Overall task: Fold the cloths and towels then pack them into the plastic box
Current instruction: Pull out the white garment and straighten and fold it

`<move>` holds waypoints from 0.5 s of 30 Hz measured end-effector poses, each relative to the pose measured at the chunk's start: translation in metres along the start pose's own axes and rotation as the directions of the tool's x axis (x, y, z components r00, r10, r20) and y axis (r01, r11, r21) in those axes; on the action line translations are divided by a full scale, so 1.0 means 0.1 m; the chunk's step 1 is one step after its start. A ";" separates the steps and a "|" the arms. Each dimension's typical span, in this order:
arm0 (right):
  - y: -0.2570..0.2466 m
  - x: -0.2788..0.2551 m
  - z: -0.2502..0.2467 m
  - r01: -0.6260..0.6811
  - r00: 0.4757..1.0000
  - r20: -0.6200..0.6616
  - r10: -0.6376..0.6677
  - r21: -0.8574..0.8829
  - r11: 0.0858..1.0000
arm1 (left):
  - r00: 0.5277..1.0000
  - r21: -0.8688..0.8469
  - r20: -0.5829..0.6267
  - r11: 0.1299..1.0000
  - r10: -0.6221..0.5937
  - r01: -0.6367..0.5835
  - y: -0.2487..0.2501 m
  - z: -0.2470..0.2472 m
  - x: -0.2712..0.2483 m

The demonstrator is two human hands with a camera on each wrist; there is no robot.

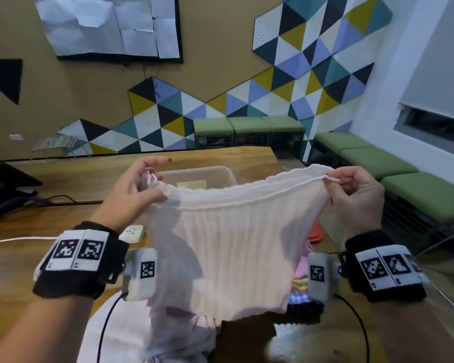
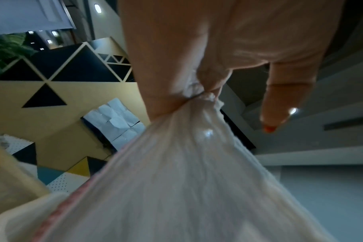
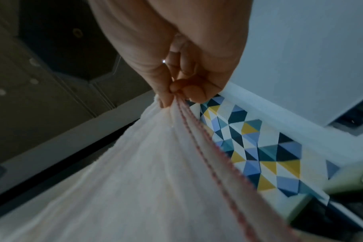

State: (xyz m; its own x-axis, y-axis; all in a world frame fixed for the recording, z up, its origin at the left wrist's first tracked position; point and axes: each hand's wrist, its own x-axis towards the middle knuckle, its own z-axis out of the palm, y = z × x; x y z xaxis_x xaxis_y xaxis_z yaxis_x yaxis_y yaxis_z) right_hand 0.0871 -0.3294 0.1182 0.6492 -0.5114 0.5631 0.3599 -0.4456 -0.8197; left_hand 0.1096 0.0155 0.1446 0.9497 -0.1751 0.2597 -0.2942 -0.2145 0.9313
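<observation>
Two hands, one cloth: the person has the thin white cloth (image 1: 220,244) stretched up in the air between both hands, top edge sagging a little in the middle.
Risk 1: the cloth looks really light and slippery, so a corner could pop out of a pinch, probably on the right where only a tiny bit of hem is held.
Risk 2: the hanging bottom reaches the pile of other cloths (image 1: 303,286) under the hands, so it could snag or drag one along when folded.
Risk 3: corners brought together unevenly would give a crooked fold, my guess anyway.
Left hand (image 1: 139,187): thumb and curled fingers bunch the left corner tight; the index finger (image 2: 280,104) sticks out straight and touches nothing.
Right hand (image 1: 357,195): narrow pinch, thumb against fingertips, right on the red-stitched hem (image 3: 199,131); other fingers curled in.
Plastic box (image 1: 194,175): on the table just beyond the hands, mostly hidden behind the cloth's top edge, closer to the left hand.
Stage: looks like the first fold hasn't happened yet, nothing clearly packed.
</observation>
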 end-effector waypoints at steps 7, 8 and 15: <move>0.04 0.16 -0.09 -0.114 0.992 0.049 0.114 -0.003 0.993 | 0.986 0.339 -0.164 0.939 0.003 0.054 -0.02 -0.12 0.00; 0.04 0.16 -0.10 -0.120 0.991 0.063 0.121 -0.021 0.993 | 0.985 0.344 -0.171 0.937 0.005 0.055 -0.01 -0.16 -0.01; 0.12 0.13 -0.11 -0.241 0.962 0.172 0.211 0.178 0.954 | 0.993 0.161 -0.036 0.980 -0.110 0.114 -0.05 -0.30 -0.02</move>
State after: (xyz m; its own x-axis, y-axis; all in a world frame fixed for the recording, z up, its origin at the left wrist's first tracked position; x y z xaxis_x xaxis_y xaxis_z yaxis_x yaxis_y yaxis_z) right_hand 0.0921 -0.3493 0.1167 0.8157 -0.4598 0.3511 0.3062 -0.1717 -0.9363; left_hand 0.1123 0.0462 0.1469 0.9795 -0.1155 0.1647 -0.1971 -0.3855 0.9014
